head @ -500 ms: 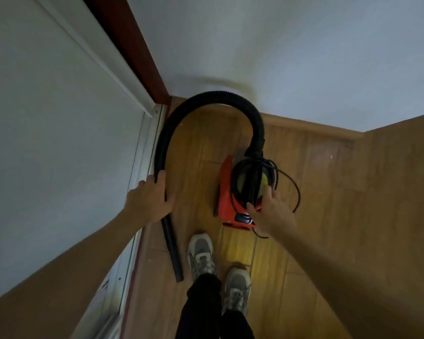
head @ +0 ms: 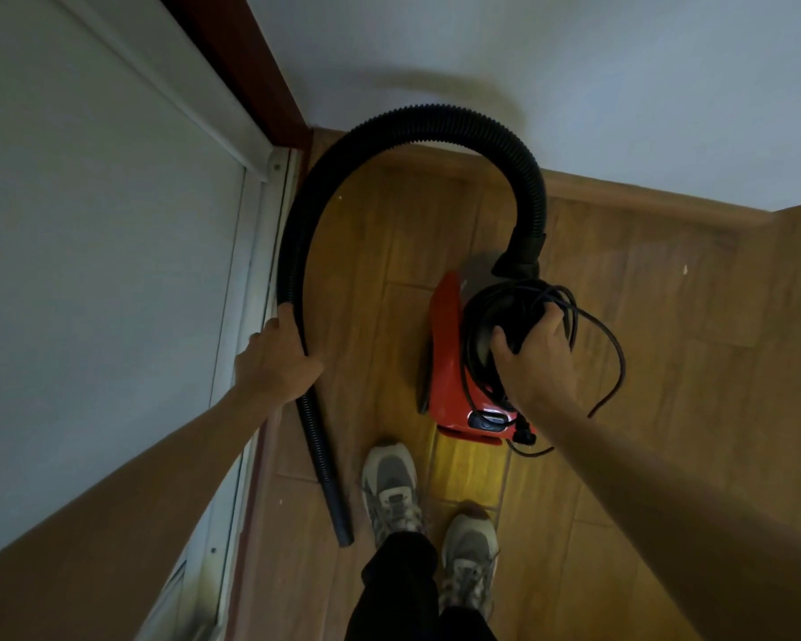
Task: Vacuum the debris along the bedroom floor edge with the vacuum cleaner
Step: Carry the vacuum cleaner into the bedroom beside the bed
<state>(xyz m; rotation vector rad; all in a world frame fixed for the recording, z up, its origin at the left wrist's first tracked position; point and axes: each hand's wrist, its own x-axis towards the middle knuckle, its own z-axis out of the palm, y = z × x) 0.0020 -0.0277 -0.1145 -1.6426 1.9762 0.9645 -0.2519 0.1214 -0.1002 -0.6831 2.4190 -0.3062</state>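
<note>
The vacuum cleaner [head: 449, 363] is a small red canister with a dark panel at its near end, standing on the wooden floor [head: 643, 386] close to the corner of the room. A black ribbed hose [head: 435, 115] rises from the cleaner's far end, arches high towards the white wall [head: 574, 62] beyond it and comes down on the cleaner's left, where the left hand [head: 274, 363] grips it with fingers wrapped round it. Below that grip the hose runs on to an open end [head: 343, 538] near the floor; whether it touches the boards cannot be told. A black cord [head: 613, 344] is wound round the cleaner's top, with loose loops hanging to its right. The right hand [head: 532, 358] is clenched over that coil, thumb on one side and fingers on the other. The hand and the cord hide the cleaner's top, so any handle underneath is out of sight. A pale speck [head: 685, 269] lies on the floor to the cleaner's right, too small to identify. Two grey shoes [head: 391, 488] stand just on the near side of the cleaner, the dark trouser legs cut off by the frame's lower edge.
</note>
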